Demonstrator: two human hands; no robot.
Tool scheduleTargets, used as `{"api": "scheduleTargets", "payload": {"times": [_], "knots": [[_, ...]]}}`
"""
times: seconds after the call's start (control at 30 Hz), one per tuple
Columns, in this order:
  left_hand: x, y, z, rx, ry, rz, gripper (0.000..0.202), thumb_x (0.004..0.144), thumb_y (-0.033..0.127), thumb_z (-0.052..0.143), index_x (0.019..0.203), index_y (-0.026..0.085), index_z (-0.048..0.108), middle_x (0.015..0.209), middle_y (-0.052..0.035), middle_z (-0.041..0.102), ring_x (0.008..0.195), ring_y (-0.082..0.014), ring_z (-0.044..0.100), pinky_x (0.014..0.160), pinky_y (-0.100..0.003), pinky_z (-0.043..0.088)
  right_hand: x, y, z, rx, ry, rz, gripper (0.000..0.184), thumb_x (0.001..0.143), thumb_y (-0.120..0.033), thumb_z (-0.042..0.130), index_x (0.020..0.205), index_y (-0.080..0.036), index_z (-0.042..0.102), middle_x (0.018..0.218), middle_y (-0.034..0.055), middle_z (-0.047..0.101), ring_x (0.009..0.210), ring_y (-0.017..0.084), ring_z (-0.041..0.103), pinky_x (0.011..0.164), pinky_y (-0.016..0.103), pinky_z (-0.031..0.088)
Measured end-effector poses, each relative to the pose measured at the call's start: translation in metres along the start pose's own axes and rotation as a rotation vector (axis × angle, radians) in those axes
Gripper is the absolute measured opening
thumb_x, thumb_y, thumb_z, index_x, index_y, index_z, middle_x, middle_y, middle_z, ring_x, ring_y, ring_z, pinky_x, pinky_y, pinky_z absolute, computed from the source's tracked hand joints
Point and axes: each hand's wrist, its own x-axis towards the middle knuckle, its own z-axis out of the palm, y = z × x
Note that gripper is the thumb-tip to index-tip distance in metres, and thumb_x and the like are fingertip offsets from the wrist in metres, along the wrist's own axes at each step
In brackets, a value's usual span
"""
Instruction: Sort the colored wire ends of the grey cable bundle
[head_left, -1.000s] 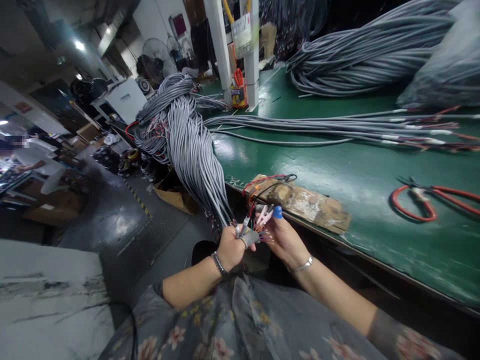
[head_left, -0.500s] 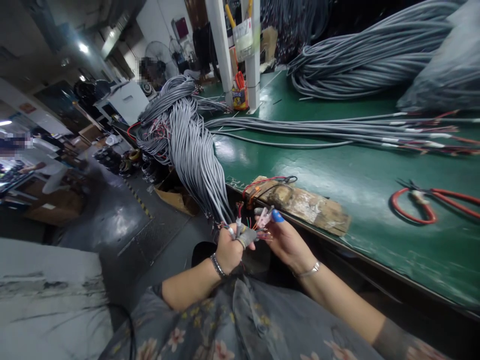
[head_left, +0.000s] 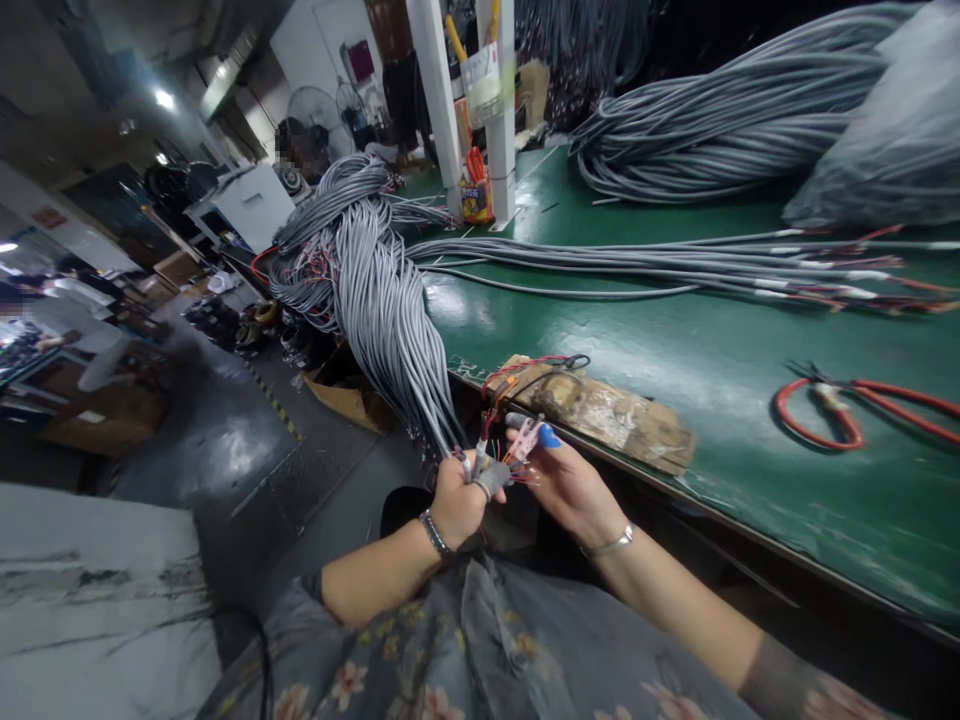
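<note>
My left hand [head_left: 456,508], with a grey covering on its thumb, is closed around the ends of grey cables [head_left: 481,460]. Thin coloured wires fan out from these ends toward the other hand. My right hand [head_left: 581,497] wears a blue cover on its thumb and pinches a small pale pink-white piece [head_left: 527,437] against the wires. What kind of piece it is I cannot make out. From the left hand, a thick bundle of grey cables [head_left: 397,310] runs up over the bench edge. Just beyond the hands lies a worn wooden block [head_left: 622,420] with red and black wires at its left end.
On the green bench [head_left: 735,370] lie red-handled pliers [head_left: 821,410] at the right and a row of stripped grey cables [head_left: 600,262]. A large cable coil [head_left: 735,130] and a plastic bag [head_left: 885,140] are behind. A white post [head_left: 499,130] rises at the back. People work far left.
The pale piece in my right hand has tilted slightly and moved closer to the cable ends. The whole view has shifted a little; both hands keep their hold.
</note>
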Motion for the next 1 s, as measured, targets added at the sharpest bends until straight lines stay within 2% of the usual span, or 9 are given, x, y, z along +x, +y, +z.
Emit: {"api": "scheduleTargets", "payload": {"times": [0.37,0.6,0.77,1.0], "knots": [[-0.0004,-0.0024,-0.0022,0.002,-0.023,0.028,0.039,0.077,0.041,0.064,0.048,0.016,0.056,0.046,0.0004,0.052,0.049,-0.0102,0.046,0.054,-0.024,0.036,-0.0017,0.0034,0.0027,-0.012,0.004,-0.019,0.040,0.057,-0.056,0.082,0.078,-0.023,0.076,0.079,0.0014,0.074,0.063,0.014,0.057,0.062,0.028,0.046],[0.0026,0.0018,0.0030,0.006,-0.035,0.015,0.040,0.077,0.042,0.063,0.048,0.016,0.055,0.046,0.0001,0.053,0.049,-0.0103,0.046,0.055,-0.025,0.037,-0.0002,0.0047,-0.0008,-0.054,-0.022,-0.019,0.038,0.060,-0.057,0.079,0.076,-0.023,0.076,0.066,0.0012,0.071,0.062,0.017,0.058,0.064,0.032,0.047],[0.0046,0.0045,0.0056,0.009,-0.018,0.001,0.042,0.075,0.047,0.065,0.047,0.017,0.055,0.044,0.0005,0.051,0.047,-0.0101,0.044,0.054,-0.025,0.036,0.0011,0.0071,-0.0019,-0.065,-0.024,-0.040,0.037,0.062,-0.057,0.078,0.077,-0.023,0.075,0.068,0.0023,0.071,0.066,0.020,0.060,0.068,0.034,0.047],[0.0004,0.0056,0.0017,-0.012,-0.003,0.041,0.039,0.077,0.042,0.064,0.048,0.016,0.056,0.046,0.0002,0.053,0.048,-0.0104,0.046,0.053,-0.025,0.037,-0.0066,0.0025,0.0036,-0.075,-0.033,0.002,0.042,0.062,-0.060,0.076,0.080,-0.022,0.074,0.077,0.0035,0.072,0.068,0.019,0.061,0.066,0.033,0.048]]}}
